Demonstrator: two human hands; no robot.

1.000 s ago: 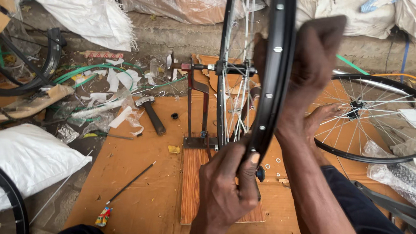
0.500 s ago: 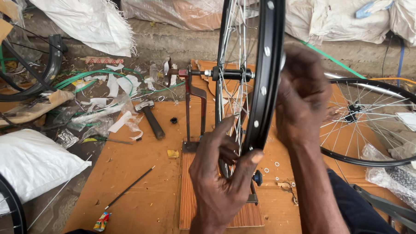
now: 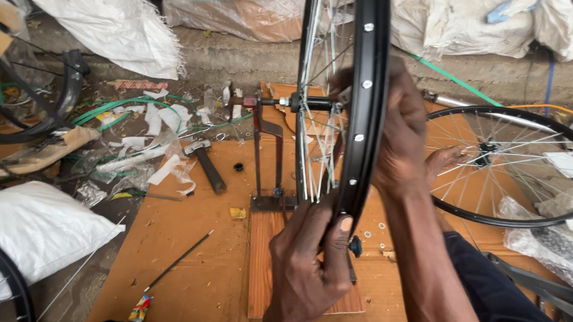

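Item: black bicycle rim (image 3: 363,119), spoked, upright in a truing stand (image 3: 269,160) at the far middle of the wooden board (image 3: 188,253). Judged light, stiff, with smooth walls and thin, bendable spokes; best held by the rim's edges. Left hand (image 3: 308,270) pinches its lower edge, fingers closed; right hand (image 3: 401,136) wraps its side. Hammer (image 3: 205,163) near the board's far left edge.

Your left hand (image 3: 308,270): bare, no glove, ring or watch. Your right hand (image 3: 401,139): bare likewise. Forearms unsleeved. Dark navy trouser leg (image 3: 491,295).
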